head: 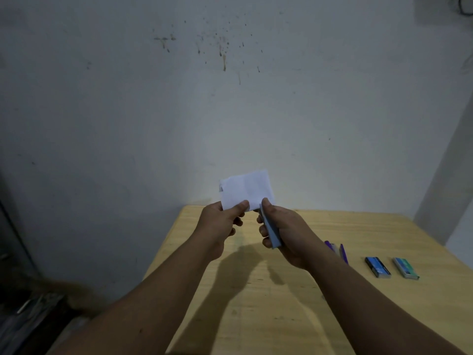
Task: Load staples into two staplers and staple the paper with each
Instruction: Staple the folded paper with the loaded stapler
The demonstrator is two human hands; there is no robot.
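We've got the paper (pixel 247 189) up in the air above the far edge of the table (pixel 294 303), a small folded white piece, held roughly upright w/ the wall behind it. Our left hand (pixel 220 221) pinches its lower left corner, thumb on the near face, other fingers curled behind. Our right hand (pixel 284 234) is wrapped round a grey-blue stapler (pixel 272 233), fingers curled on its left side, thumb up along the top. The stapler's front end meets the bottom edge of the paper, just right of our left thumb; can't tell if the sheet is actually between its jaws, too dim and small there.

Both forearms reach in from the bottom of the view, and they throw a dark shadow on the table below the hands.

On the table to the right, approx level w/ our right wrist, lies a purple stapler (pixel 337 249), partly hidden by that wrist. Further right sit two small staple boxes, near each other but apart: a dark blue box (pixel 378 267) and a teal box (pixel 406 268), both lying flat.

The table is pale wood, pushed up to a white wall (pixel 230 111) w/ dark specks and drip marks high up.
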